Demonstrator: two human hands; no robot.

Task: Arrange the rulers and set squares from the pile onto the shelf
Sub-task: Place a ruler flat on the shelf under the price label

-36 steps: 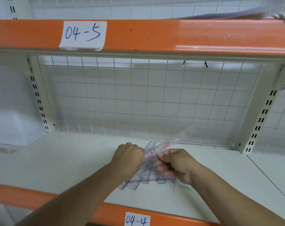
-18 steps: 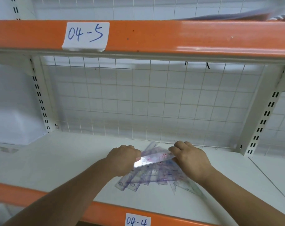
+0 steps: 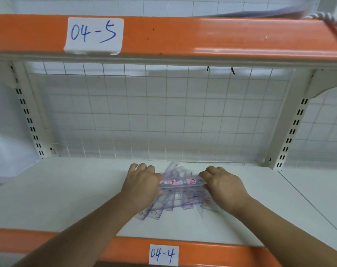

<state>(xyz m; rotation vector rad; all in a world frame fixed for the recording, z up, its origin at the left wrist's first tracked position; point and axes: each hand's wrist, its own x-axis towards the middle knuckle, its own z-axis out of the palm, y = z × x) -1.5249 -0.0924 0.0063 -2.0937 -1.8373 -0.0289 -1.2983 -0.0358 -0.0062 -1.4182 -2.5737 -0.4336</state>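
Observation:
A pile of clear plastic rulers and set squares [image 3: 175, 201] with purple markings lies on the white shelf [image 3: 67, 193], near its middle. Above the pile, a clear ruler with pink print [image 3: 180, 182] is held level, lying left to right. My left hand [image 3: 141, 185] grips its left end with curled fingers. My right hand [image 3: 221, 185] grips its right end the same way. Both hands cover parts of the pile beneath.
A white wire grid [image 3: 154, 116] closes the back of the shelf. An orange beam labelled 04-5 [image 3: 202, 35] runs overhead, and an orange front rail labelled 04-4 [image 3: 125, 249] lies below. White slotted uprights [image 3: 290, 132] stand at each side.
The pink-printed ruler went from tilted, its right end pointing up toward the grid, to level over the pile. My hands moved apart to its two ends.

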